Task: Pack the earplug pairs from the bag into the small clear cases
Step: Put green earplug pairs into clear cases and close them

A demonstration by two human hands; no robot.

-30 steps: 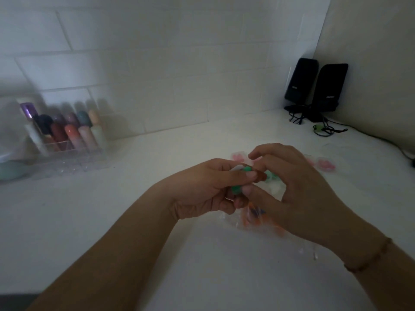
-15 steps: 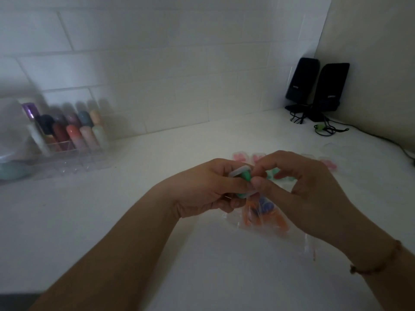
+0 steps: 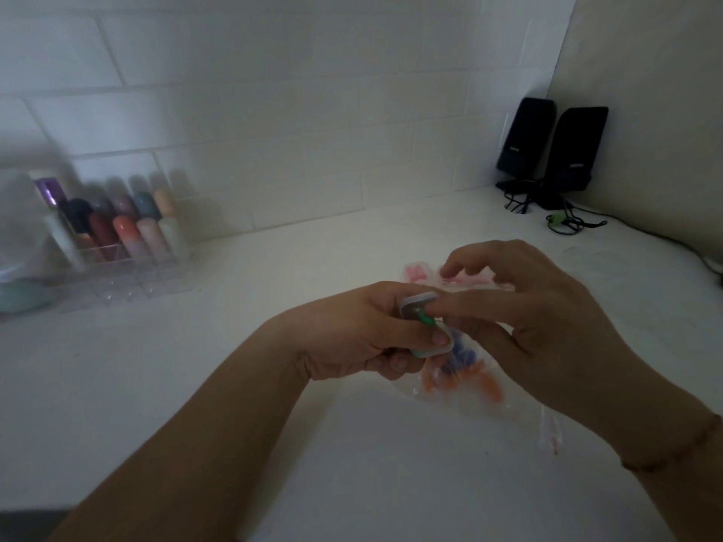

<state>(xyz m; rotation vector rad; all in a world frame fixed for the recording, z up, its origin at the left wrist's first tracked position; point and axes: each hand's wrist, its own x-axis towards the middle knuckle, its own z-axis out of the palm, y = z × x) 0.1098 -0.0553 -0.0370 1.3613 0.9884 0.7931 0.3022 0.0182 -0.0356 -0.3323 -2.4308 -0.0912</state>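
Head view, dim light: a white counter fills the lower frame, with a tiled wall behind. At centre frame the left hand grips a small clear case, fingers curled round it and the thumb laid along its lower edge. The case's long axis runs diagonally, from upper left near the knuckles to lower right toward the bag. Its open face looks up at the camera, and a green earplug shows inside it near the middle; which way the plug itself points is too blurred to tell.

The right hand reaches in from the right of the frame. Its index finger lies straight, the tip on the green earplug at the case's mouth; the other fingers are loosely spread and raised above it, holding nothing.

Just below and right of the case lies a clear plastic bag on the counter, with orange and purple earplugs inside, partly under the right hand. Behind the hands, just above centre, filled cases with pink earplugs rest on the counter.

At the left of the frame stands a clear organiser of coloured tubes, blurred. In the upper right corner two black speakers stand against the wall, their cables coiled in front.
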